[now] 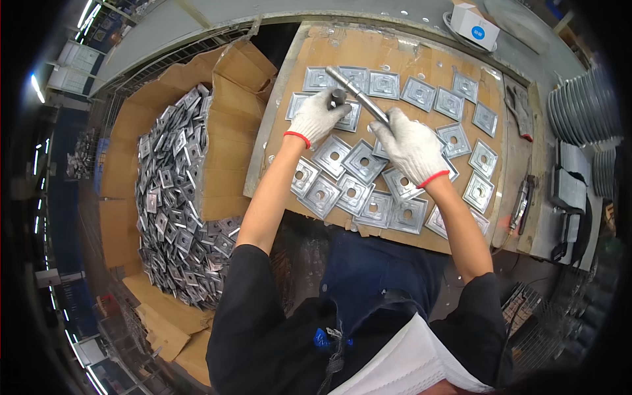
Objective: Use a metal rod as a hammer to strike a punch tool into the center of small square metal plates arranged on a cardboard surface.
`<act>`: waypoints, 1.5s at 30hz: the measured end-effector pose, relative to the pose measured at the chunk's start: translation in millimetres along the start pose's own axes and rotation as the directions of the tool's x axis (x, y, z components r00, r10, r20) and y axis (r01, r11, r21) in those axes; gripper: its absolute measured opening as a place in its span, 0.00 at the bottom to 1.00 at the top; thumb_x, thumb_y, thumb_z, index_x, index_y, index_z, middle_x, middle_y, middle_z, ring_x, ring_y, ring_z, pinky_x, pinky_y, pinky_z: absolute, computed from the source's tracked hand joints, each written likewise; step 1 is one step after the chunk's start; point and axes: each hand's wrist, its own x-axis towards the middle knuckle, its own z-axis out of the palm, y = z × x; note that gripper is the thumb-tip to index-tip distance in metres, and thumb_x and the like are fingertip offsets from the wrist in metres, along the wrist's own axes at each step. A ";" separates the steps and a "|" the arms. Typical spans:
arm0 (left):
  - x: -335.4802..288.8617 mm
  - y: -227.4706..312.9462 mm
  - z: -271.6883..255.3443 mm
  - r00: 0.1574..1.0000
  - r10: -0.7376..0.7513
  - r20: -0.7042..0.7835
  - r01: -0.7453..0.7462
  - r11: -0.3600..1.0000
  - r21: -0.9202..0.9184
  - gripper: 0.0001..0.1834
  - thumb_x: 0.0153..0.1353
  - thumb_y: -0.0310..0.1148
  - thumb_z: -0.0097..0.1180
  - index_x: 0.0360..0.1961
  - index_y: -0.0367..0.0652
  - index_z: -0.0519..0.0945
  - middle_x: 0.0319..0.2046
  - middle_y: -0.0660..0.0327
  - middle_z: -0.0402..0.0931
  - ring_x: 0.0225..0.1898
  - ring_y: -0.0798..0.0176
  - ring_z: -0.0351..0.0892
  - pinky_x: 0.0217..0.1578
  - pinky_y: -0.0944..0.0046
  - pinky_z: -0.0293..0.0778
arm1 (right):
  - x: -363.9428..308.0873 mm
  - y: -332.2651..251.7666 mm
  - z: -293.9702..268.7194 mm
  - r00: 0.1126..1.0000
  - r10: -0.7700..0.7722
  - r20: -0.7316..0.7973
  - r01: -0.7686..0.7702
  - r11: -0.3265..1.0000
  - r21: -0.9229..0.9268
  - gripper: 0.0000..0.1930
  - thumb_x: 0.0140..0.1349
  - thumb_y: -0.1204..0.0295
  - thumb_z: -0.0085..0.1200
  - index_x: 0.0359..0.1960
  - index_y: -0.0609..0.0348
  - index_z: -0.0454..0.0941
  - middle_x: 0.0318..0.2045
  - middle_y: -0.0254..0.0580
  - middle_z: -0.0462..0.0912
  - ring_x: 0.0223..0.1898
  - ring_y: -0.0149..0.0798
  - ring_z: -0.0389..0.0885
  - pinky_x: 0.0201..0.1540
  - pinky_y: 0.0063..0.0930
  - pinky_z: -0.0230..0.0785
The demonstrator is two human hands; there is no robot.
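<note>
Grips, in the right hand (413,145), a rod (359,97) by its near end; slants it toward the upper left, over the plates (384,84). Grasps, between thumb and fingers of the left hand (316,120), a dark peg (338,97), round-topped and close beside the rod. Hides the peg's lower end behind the hand; cannot tell whether peg and rod touch.

Suggests, by sheen and thickness, solid metal for the rod: probably heavy, rigid, hard to damage and apt to slip against knitted cloth. Favours a full fist round the smooth near end, leaving the far end free. Favours, for the peg, a firm hold low on its side, with fingertips kept below the top.

Spreads beneath and around both hands many square plates, on cardboard (362,52) over the table (518,158). Shows a round central hole in most of the nearer ones. Promises, judging by their thinness, light but stiff handling; best lifted by opposite edges, minding possibly sharp corners.

Includes farther out, at left, a box (230,151) heaped with similar plates at all angles; at right, a grey glove (521,113) and a long tool (521,205); beyond these, stacked discs (582,105).
</note>
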 end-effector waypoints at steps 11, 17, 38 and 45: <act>-12.9 39.6 11.5 0.996 0.041 -0.073 -0.068 0.905 -0.421 0.15 0.69 0.36 0.67 0.50 0.38 0.84 0.35 0.59 0.89 0.38 0.66 0.88 0.44 0.62 0.82 | -53.7 58.8 40.8 0.964 0.263 0.046 -0.262 0.965 -0.020 0.24 0.79 0.48 0.49 0.48 0.60 0.79 0.30 0.64 0.87 0.37 0.68 0.89 0.44 0.58 0.80; -10.5 45.9 0.3 0.986 0.058 -0.158 -0.114 0.921 -0.372 0.16 0.70 0.34 0.67 0.53 0.37 0.84 0.37 0.57 0.90 0.42 0.67 0.88 0.48 0.62 0.82 | -47.6 47.2 10.9 0.950 0.312 -0.002 -0.309 0.943 0.123 0.26 0.77 0.47 0.52 0.46 0.62 0.79 0.28 0.60 0.86 0.35 0.66 0.87 0.42 0.56 0.77; -0.4 -46.0 -48.3 0.967 -0.120 -0.226 0.092 0.987 -0.131 0.13 0.69 0.36 0.65 0.47 0.38 0.85 0.33 0.59 0.90 0.39 0.67 0.87 0.46 0.64 0.80 | -52.4 46.2 43.8 0.972 0.192 0.139 -0.219 0.951 0.217 0.28 0.75 0.46 0.53 0.48 0.66 0.79 0.30 0.67 0.85 0.39 0.69 0.87 0.44 0.57 0.76; -1.6 -51.3 -49.1 0.963 -0.190 -0.191 0.195 0.981 0.010 0.21 0.66 0.46 0.65 0.49 0.40 0.86 0.37 0.52 0.90 0.43 0.51 0.90 0.49 0.56 0.81 | -70.9 54.9 47.8 0.979 0.174 0.102 -0.195 0.945 0.263 0.28 0.75 0.47 0.54 0.49 0.66 0.79 0.32 0.66 0.85 0.39 0.68 0.87 0.44 0.56 0.76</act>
